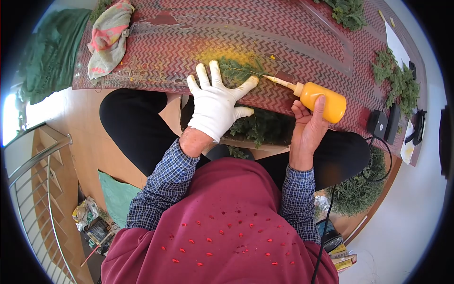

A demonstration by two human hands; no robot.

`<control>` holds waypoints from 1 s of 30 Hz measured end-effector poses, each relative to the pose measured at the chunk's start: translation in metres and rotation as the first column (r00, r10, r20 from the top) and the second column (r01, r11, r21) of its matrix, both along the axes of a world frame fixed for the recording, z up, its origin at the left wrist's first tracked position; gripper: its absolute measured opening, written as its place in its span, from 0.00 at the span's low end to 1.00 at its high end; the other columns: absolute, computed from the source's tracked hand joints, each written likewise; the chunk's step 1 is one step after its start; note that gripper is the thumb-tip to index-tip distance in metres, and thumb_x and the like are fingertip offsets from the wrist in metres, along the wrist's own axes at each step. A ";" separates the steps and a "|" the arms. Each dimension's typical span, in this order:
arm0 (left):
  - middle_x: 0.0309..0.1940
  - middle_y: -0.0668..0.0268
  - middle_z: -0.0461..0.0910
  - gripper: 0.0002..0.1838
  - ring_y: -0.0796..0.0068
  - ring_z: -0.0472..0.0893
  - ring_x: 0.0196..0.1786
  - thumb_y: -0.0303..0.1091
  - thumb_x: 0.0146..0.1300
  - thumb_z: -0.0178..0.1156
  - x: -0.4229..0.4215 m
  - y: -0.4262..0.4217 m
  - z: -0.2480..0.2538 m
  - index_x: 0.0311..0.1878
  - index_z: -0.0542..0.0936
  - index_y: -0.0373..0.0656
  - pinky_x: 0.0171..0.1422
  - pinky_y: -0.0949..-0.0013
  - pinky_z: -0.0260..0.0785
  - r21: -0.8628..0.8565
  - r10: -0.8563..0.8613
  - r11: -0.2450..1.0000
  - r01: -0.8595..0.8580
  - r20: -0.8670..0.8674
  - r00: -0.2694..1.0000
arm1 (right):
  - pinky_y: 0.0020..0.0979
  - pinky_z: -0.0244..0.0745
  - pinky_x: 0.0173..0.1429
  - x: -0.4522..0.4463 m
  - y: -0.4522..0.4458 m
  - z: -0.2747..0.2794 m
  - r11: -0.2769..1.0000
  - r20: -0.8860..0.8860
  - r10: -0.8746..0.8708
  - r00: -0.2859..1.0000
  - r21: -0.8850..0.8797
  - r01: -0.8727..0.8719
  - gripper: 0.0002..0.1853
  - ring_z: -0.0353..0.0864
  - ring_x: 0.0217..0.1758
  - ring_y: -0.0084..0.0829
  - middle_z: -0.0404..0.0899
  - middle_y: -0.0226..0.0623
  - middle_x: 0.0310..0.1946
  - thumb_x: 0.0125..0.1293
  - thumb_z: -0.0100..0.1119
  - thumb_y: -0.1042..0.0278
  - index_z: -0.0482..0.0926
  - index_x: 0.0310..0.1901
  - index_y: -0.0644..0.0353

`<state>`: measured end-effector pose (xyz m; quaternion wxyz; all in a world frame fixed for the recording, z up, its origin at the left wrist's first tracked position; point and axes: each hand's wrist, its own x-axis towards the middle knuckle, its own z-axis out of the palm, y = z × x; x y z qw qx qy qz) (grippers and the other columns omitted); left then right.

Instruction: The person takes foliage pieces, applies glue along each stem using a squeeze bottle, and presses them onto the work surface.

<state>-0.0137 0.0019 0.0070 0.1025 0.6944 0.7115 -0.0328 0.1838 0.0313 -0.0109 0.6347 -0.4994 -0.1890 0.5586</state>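
My left hand wears a white glove with yellow-stained fingertips. It lies over the table's near edge with its fingers spread, and two fingertips reach the flat green sprig. Whether they press on the sprig, I cannot tell. My bare right hand holds a yellow squeeze bottle, thumb along its side. The bottle is tilted on its side, and its long narrow nozzle points left, with the tip at the sprig's right end. Yellow specks cover the tabletop around the sprig.
A patterned red mat covers the table. A stained cloth lies at the left, with green sprigs and a black box at the right. Below the edge, between my knees, stands a box of greenery.
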 end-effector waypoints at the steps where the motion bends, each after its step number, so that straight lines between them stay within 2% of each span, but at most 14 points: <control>1: 0.71 0.33 0.50 0.37 0.27 0.49 0.72 0.64 0.52 0.62 0.000 0.000 0.000 0.68 0.64 0.84 0.71 0.32 0.42 0.001 0.002 1.000 -0.002 -0.001 1.000 | 0.27 0.85 0.33 0.002 0.000 0.000 1.000 0.003 -0.002 1.000 0.002 0.002 0.18 0.84 0.28 0.29 0.81 0.40 0.35 0.69 0.60 0.59 0.73 0.50 0.65; 13: 0.70 0.33 0.51 0.37 0.27 0.50 0.72 0.64 0.52 0.62 0.000 0.000 -0.001 0.68 0.65 0.84 0.70 0.32 0.43 0.022 0.004 1.000 -0.004 0.003 1.000 | 0.27 0.84 0.32 0.025 -0.001 0.004 0.997 0.023 -0.061 0.998 -0.037 0.062 0.19 0.84 0.28 0.30 0.82 0.41 0.35 0.68 0.61 0.57 0.74 0.48 0.66; 22: 0.71 0.34 0.51 0.36 0.28 0.51 0.72 0.63 0.52 0.63 0.001 -0.001 -0.001 0.67 0.65 0.84 0.70 0.32 0.43 0.038 0.019 0.999 -0.020 0.017 1.000 | 0.26 0.84 0.31 -0.011 0.001 0.008 0.999 -0.022 0.049 0.999 0.019 -0.049 0.17 0.84 0.27 0.29 0.82 0.40 0.35 0.69 0.60 0.59 0.74 0.50 0.64; 30: 0.71 0.34 0.51 0.36 0.28 0.50 0.72 0.63 0.52 0.63 0.001 -0.001 0.000 0.67 0.66 0.84 0.70 0.32 0.42 0.037 0.021 0.999 -0.022 0.029 0.999 | 0.26 0.84 0.32 -0.005 0.002 0.006 1.000 0.025 0.005 1.000 0.026 -0.005 0.17 0.83 0.27 0.29 0.82 0.40 0.34 0.69 0.60 0.59 0.74 0.49 0.65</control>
